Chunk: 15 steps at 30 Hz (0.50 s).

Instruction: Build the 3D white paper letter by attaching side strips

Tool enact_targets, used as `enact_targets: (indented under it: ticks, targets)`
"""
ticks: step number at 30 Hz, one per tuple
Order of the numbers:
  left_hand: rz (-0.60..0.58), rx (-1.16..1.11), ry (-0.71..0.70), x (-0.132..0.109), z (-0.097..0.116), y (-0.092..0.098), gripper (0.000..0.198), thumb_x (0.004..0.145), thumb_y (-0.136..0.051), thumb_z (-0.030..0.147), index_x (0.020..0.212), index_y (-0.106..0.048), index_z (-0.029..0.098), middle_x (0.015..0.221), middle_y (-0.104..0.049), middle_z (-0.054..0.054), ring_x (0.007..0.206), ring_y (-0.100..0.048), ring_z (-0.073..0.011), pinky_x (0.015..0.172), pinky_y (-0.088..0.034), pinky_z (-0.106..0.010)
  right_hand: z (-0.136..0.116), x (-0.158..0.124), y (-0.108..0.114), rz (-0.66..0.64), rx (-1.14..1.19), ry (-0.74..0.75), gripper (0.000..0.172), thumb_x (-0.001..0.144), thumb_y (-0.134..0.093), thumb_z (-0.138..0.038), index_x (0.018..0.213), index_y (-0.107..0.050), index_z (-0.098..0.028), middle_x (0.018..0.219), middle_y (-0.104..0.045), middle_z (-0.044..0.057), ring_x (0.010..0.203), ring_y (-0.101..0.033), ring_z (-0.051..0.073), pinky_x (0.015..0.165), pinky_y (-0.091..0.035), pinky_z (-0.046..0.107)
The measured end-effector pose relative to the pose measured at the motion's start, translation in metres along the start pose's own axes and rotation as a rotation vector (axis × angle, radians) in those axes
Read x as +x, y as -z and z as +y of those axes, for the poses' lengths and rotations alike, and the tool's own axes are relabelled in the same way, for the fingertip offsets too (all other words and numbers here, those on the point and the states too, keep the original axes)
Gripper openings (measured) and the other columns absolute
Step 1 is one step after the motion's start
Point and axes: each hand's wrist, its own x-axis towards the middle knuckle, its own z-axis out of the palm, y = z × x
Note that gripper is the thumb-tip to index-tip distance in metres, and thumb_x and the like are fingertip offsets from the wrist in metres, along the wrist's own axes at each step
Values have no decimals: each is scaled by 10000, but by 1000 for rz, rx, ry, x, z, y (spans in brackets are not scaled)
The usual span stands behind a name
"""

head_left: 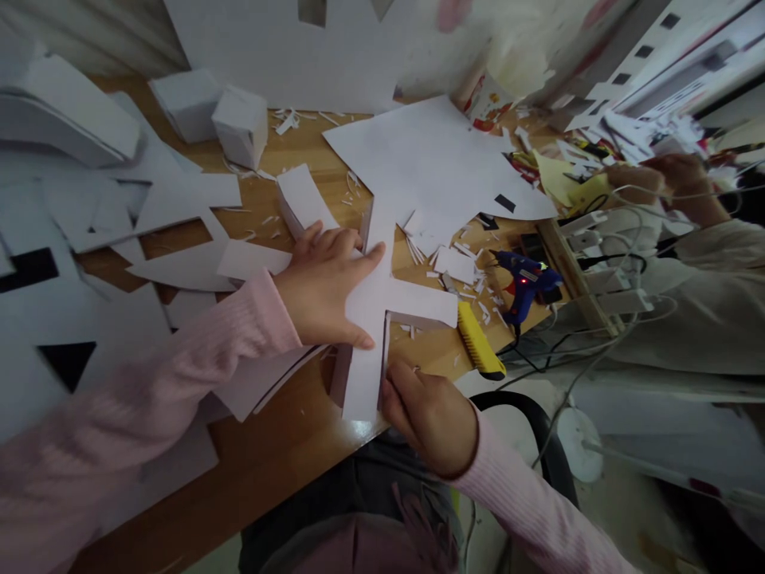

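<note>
A branching white board shape [366, 311] with raised side walls lies at the table's front edge, its arms pointing several ways. My left hand [326, 279] rests flat across its middle with the fingers spread, thumb near the lower arm. Beside the right wall of that lower arm, my right hand [427, 410] is closed with its fingers curled; what is between them, if anything, is hidden. A yellow utility knife [478, 343] lies just past the end of the right arm. Further right stands a blue glue gun [526, 283] with a red light on.
White offcuts [457, 263] litter the wooden table [263, 454]. A large white sheet [418, 151] lies behind, near a paper cup [487, 104]. White board boxes [240, 126] and cut pieces fill the left. Cables and a power strip [621, 301] are at right, near another person's hands [681, 175].
</note>
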Motion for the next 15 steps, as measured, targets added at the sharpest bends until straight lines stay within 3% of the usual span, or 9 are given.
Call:
enact_targets:
  ticks: [11, 15]
  targets:
    - [7, -15, -13, 0, 0, 0, 1176, 508, -735, 651, 1459, -276, 135, 1384, -378, -215, 1355, -263, -431, 1139, -46, -595, 5, 3, 2, -81, -40, 47, 229, 965, -343, -199, 791, -492, -186, 594, -603, 3, 502, -567, 128, 473, -297, 249]
    - [16, -2, -3, -1, 0, 0, 1177, 501, -732, 659, 1457, -285, 139, 1371, -395, -211, 1341, -286, -424, 1142, -59, -579, -4, 5, 2, -68, -128, 10, 173, 909, -398, -171, 787, -520, -162, 572, -615, 29, 451, -556, 148, 431, -246, 278]
